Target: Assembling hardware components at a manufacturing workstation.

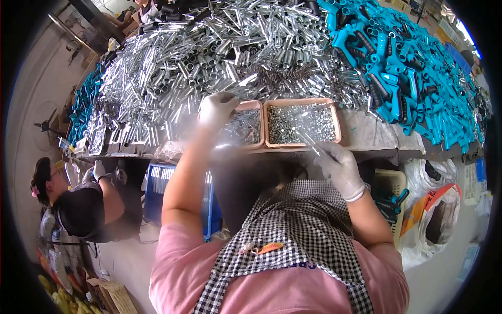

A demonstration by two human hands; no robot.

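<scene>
Right-hand fingers (327, 153) pinching silver rod (309, 141), free end beyond them, left-hand fingers (227, 100) curled, hold unclear

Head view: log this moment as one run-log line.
left hand: gloved, by silver tube pile, grip unclear | right hand: gloved, holding slim silver piece | right peach tray: holds small metal parts
</scene>
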